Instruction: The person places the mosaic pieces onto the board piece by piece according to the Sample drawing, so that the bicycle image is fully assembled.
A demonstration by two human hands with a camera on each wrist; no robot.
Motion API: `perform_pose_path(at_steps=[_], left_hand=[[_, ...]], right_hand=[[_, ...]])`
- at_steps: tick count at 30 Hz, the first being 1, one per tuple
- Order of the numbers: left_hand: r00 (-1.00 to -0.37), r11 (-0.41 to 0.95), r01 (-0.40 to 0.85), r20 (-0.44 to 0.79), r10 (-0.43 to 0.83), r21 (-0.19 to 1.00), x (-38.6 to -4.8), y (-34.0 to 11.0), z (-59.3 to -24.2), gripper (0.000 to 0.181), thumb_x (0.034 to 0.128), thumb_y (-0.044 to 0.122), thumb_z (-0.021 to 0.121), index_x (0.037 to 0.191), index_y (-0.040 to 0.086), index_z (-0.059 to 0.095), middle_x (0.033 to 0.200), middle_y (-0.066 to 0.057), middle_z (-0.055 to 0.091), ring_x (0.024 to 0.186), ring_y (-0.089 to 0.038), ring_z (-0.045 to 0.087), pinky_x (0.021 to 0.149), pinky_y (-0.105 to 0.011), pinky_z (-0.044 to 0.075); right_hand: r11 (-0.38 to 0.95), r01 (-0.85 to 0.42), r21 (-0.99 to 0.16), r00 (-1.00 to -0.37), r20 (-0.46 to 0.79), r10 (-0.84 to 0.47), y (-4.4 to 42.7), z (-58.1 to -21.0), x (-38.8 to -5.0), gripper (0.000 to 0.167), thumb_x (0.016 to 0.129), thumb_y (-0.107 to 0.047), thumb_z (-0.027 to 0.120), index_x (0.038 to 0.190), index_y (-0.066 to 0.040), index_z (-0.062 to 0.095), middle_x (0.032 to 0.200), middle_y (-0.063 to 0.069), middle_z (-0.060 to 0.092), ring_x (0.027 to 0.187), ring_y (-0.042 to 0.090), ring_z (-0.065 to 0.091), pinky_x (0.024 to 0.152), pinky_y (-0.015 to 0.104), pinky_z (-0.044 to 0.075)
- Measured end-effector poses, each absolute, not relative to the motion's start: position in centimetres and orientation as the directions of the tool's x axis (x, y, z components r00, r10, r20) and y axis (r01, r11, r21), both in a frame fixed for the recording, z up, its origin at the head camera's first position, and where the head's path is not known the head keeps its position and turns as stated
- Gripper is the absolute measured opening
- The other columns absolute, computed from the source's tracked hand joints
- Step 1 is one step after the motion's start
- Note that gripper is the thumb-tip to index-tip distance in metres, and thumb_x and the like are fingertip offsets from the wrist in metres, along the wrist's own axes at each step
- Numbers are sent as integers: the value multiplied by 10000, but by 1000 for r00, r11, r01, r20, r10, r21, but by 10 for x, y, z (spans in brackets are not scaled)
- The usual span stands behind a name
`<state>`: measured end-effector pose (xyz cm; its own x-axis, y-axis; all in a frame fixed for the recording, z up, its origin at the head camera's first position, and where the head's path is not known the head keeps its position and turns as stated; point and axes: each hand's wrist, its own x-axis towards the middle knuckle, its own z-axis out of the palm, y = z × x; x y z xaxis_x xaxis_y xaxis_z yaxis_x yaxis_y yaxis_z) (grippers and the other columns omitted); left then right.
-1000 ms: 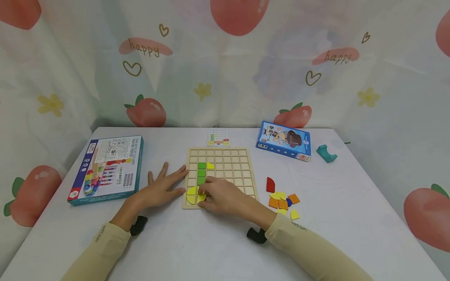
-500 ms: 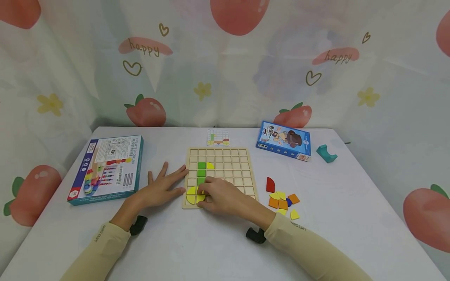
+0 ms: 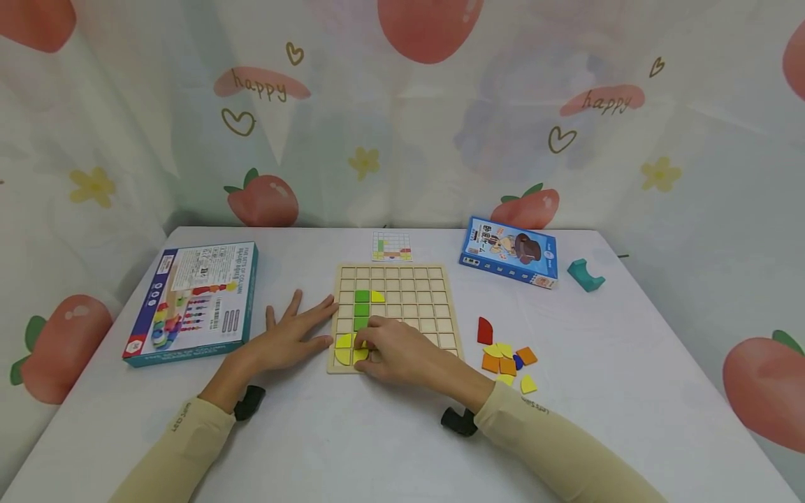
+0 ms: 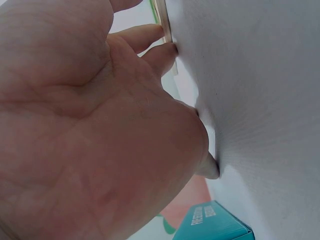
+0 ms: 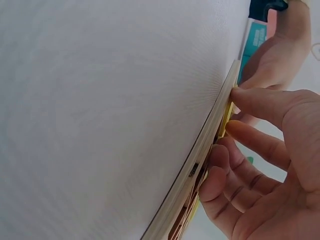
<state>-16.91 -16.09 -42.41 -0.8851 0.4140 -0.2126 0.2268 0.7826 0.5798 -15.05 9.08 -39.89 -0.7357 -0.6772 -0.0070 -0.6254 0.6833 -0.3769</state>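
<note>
A wooden grid board (image 3: 390,265) lies flat on the table. Green tiles (image 3: 362,309) run up one column, with a yellow quarter-round tile (image 3: 377,297) beside the top one. At the board's near left corner, my right hand (image 3: 402,353) pinches a yellow quarter-round tile (image 5: 226,120) between thumb and index finger, down in the grid. More yellow tiles (image 3: 342,355) sit just left of it; the hand hides some cells. My left hand (image 3: 289,339) is spread on the table, its fingertips touching the board's left edge.
Loose red (image 3: 485,331), yellow, orange and blue tiles (image 3: 507,366) lie right of the board. A pattern card (image 3: 391,246) is behind it. One boxed game (image 3: 191,300) stands at left, a blue box (image 3: 509,251) and a teal curved piece (image 3: 585,275) at back right.
</note>
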Motion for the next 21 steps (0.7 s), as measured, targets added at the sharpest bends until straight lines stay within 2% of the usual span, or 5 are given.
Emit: perform_pose_path(at_steps=[14,21], left_hand=[[-887,787,230,-209,411,572,-169,-159,-422,707,1054,428,616,1678,258,331,1791,-34,205,1637,-516,-154,1143,-855,-208],[-888,791,214,-223,402,573,-168,-159,-422,712,1056,438,611,1683,274,315,1794,-15,192,1640,-496,-170,1147,-843,-221]], right_hand=[[676,-625,-390,-733,-5,-680,91,-399,-151,229,955,-318,803,1124,-166,776,1025,-35,680,795,61,535,706,191,456],[673,-581,-458,-752,-14,-659,99,-396,-151,237,945,-299,804,1139,-164,781,1030,-27,699,840,96,605,758,217,523]])
